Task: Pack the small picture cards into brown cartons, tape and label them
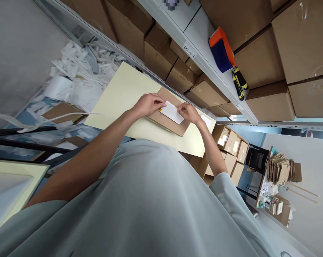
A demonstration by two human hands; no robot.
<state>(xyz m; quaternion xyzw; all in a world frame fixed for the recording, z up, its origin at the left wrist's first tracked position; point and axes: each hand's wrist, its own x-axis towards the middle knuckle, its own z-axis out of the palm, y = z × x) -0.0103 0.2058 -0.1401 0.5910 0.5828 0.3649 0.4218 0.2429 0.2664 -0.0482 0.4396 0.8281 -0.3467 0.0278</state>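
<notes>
A flat brown cardboard box (165, 95) lies on a pale yellow tabletop (121, 92) in front of me. Over its upper face is a white label (171, 112) with a small yellow mark at its left end. My left hand (150, 104) pinches the label's left end between thumb and fingers. At the other end, my right hand (188, 112) has its fingers closed on the label's right edge. Whether the label is stuck down on the cardboard, I cannot tell.
Another white paper (205, 121) lies at the table's right end. Brown cartons (161, 53) fill the shelves beyond. On the shelf edge rest an orange and blue object (222, 50) and yellow-black pliers (239, 84). White paper scraps (78, 67) are heaped at left.
</notes>
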